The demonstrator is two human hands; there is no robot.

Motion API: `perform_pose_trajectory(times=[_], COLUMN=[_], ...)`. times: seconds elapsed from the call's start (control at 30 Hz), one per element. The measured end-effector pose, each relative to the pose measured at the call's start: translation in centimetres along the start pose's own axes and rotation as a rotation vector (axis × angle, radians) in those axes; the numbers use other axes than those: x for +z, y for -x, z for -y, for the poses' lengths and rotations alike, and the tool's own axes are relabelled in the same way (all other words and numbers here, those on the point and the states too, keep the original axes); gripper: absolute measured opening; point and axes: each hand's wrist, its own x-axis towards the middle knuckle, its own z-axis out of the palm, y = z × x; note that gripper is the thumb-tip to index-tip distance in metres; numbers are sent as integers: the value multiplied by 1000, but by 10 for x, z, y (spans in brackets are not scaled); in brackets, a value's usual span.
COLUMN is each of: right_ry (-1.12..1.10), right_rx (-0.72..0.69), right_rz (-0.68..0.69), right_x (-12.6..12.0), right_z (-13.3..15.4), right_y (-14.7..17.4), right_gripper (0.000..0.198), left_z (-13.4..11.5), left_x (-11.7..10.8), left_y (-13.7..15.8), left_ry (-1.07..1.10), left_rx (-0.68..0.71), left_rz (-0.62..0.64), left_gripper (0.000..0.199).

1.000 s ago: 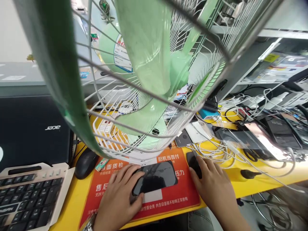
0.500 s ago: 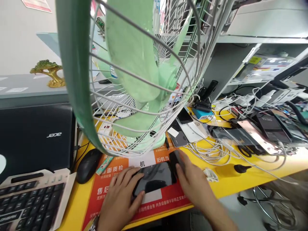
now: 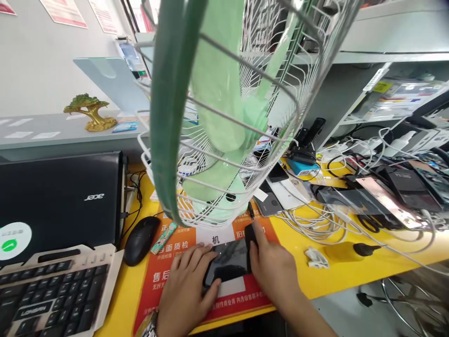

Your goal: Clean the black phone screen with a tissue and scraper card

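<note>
A black smartphone [image 3: 228,262] lies face up on the red and orange printed mat [image 3: 164,281], its glossy screen showing reflections. My left hand [image 3: 191,285] grips its left end, thumb at the lower edge and fingers along the upper edge. At the phone's right end, my right hand [image 3: 273,267] is closed around a dark, block-like object [image 3: 250,238], partly hidden by the fingers. That object touches or overlaps the phone's edge; which of the two I cannot tell.
A green caged fan [image 3: 224,140] looms close above the mat. Leftward are a black mouse [image 3: 141,240], a keyboard [image 3: 59,290] and a black laptop [image 3: 59,201]. Coiled white cables [image 3: 312,220], several phones and an amber bottle [image 3: 345,252] lie to the right.
The view has swung left, so things appear shifted right. The dark object in my right hand shows less now and appears more upright against the phone's right end. My left hand keeps its hold.
</note>
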Motion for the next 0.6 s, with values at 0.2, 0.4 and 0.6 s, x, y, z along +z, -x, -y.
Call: perform_pose_trajectory(times=[0.2, 0.4, 0.6], right_ry=[-107, -2, -44], right_rx=[-181, 61, -208], right_rz=[71, 217, 197], right_x=[3, -6, -7], right_z=[35, 15, 58], right_y=[4, -8, -1], right_gripper=[57, 53, 64], left_z=[0, -1, -1], left_x=[2, 1, 0], left_y=[3, 2, 6], left_ry=[-17, 3, 10], left_rx=[2, -21, -39], left_rz=[-37, -33, -34], left_gripper=[53, 53, 58])
